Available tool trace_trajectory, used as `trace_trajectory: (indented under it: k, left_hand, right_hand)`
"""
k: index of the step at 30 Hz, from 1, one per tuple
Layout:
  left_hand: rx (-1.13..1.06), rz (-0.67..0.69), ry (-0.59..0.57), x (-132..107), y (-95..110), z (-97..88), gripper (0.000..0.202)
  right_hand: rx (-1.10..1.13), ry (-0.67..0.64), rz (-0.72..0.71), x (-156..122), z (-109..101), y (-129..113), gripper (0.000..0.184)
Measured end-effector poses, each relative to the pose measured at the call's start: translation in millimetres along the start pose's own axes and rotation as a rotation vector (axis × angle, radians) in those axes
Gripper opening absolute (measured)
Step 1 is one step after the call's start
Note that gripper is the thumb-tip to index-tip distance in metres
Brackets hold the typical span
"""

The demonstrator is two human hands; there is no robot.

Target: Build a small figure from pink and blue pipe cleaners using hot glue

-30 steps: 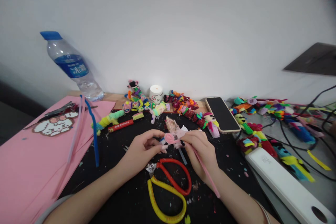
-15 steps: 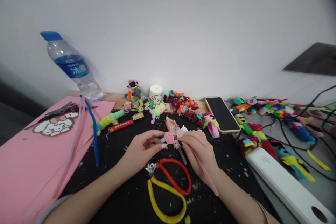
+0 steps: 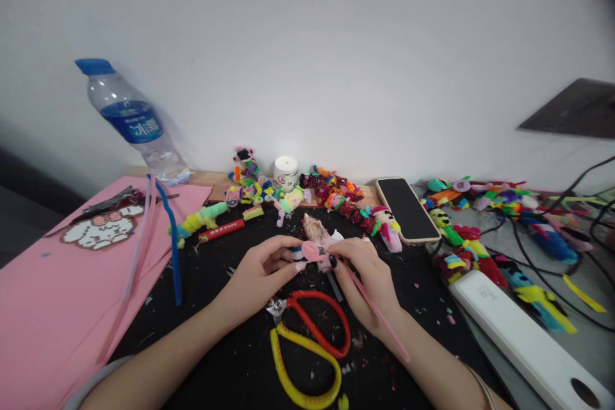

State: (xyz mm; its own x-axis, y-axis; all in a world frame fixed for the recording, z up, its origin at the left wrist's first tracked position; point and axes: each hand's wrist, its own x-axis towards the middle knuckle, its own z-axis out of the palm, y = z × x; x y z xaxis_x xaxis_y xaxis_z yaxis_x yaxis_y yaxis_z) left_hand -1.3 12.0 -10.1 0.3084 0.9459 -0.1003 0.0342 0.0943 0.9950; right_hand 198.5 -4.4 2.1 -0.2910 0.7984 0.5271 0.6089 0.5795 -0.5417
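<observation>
Between the two hands, just above the black mat [image 3: 408, 307] and roughly mid-frame: pink coil [image 3: 310, 251], a flat spiral, face toward the camera. Left hand [image 3: 262, 269] is on its left side, thumb below and index finger above, narrow pinch. Small blue-and-white bit [image 3: 298, 254] sits against the coil inside that grip; too small to identify.

Right hand [image 3: 368, 275] is on the other side, fingertips closed on a pink strip [image 3: 382, 317], dark-nailed thumb near the coil. Short straight run of pink spans the gap from coil to right fingertips. Strip tail exits below that hand and lies across the right wrist, pointing down-right. Looks like one piece with the coil, but the fingers cover part of it, so can't confirm.

Right behind the coil: pale fuzzy piece [image 3: 314, 229], partly hidden by the hands. Grey-blue stick [image 3: 335, 286] lies just left of the right thumb's base.

Scissors [image 3: 275, 307] are nearer the camera than the coil, between the forearms, red and yellow handles spread, neither hand touching. Red tube [image 3: 221, 230] is beyond the left hand, apart from it. Phone [image 3: 408, 210] is beyond the right hand, far edge over the wooden worktop [image 3: 218, 186].
</observation>
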Motion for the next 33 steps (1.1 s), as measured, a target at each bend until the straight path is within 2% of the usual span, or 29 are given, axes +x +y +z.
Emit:
trace_trajectory:
  k: [5,13,33]
  left_hand:
    - [-0.003,-0.012,-0.012,0.4,2.1,-0.2,0.03]
    - [-0.042,-0.009,-0.054,-1.0,1.6,-0.5,0.03]
    - [-0.063,-0.031,-0.086,2.3,-2.1,-3.2,0.027]
  right_hand:
    - [0.077,-0.01,0.063,-1.9,0.3,0.4,0.024]
    - [0.156,-0.063,-0.094,0.1,-4.0,-0.1,0.038]
    - [0.096,-0.121,-0.192,1.5,-1.9,0.3,0.042]
